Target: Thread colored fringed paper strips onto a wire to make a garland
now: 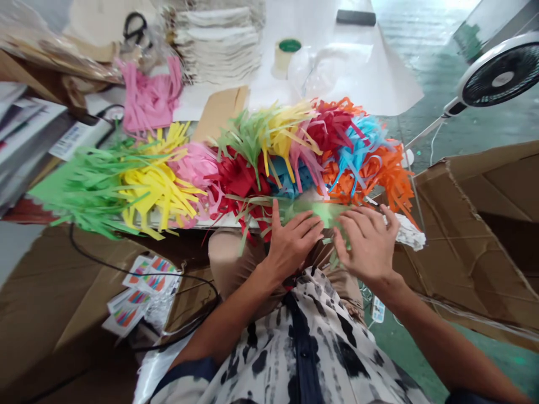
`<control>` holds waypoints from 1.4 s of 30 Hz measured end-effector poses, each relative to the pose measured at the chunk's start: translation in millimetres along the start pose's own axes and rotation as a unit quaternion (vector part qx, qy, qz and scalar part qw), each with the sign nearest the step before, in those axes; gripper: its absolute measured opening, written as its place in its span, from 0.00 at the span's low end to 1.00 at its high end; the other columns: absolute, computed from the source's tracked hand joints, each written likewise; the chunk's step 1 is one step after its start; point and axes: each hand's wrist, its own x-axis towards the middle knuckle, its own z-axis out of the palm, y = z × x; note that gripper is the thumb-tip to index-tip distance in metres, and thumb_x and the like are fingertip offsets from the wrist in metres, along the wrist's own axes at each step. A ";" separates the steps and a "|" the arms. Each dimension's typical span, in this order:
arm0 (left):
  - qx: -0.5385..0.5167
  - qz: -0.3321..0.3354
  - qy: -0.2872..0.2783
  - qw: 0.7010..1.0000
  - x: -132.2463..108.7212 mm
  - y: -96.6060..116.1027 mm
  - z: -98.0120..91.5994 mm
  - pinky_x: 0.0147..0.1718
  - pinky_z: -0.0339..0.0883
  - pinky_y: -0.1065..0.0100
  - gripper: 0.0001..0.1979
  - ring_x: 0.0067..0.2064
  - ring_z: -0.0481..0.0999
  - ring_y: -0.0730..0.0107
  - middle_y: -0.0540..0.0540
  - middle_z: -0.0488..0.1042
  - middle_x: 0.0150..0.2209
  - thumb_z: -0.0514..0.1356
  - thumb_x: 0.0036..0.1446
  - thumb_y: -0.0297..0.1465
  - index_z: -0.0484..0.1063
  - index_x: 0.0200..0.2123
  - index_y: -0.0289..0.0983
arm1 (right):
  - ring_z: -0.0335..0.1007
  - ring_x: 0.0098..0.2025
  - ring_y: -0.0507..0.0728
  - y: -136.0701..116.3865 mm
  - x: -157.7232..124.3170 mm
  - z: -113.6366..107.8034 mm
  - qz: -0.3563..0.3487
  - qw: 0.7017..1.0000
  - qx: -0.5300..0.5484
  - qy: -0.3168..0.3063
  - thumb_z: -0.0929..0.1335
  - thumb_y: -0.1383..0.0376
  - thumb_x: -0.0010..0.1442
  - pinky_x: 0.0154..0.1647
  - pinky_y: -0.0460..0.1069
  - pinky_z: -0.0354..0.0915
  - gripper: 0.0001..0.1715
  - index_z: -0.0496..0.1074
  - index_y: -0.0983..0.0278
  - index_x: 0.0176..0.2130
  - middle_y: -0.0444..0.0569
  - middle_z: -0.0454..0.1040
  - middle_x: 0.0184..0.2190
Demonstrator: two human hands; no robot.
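A strip of light green fringed tissue paper [326,212] stretches between my hands at the table's front edge, above my lap. My left hand [293,238] grips its left part, the little finger sticking up and the other fingers bent toward the right. With thumb and fingers, my right hand [366,238] holds the strip's right part; some fingertips are smeared by motion. Right behind lie fringed paper bundles: green [92,185], yellow [158,191], pink [193,165], red [242,179], blue [362,148] and orange [393,174].
Behind the bundles are a pink fringed bundle [149,95], black-handled scissors [135,28], a tape roll [288,53] and stacked white material [217,45]. A fan [501,76] stands at right. Open cardboard boxes [467,241] flank me; a black cable [138,271] hangs at left.
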 end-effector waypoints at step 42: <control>0.048 -0.035 0.044 0.997 -5.7 -68.2 -67.7 0.77 0.30 0.28 0.10 0.55 0.82 0.56 0.51 0.86 0.40 0.70 0.66 0.34 0.82 0.30 0.45 | 0.78 0.63 0.62 27.2 -24.6 12.5 -0.137 0.988 0.025 0.066 0.73 0.66 0.70 0.80 0.67 0.43 0.20 0.79 0.55 0.59 0.44 0.85 0.54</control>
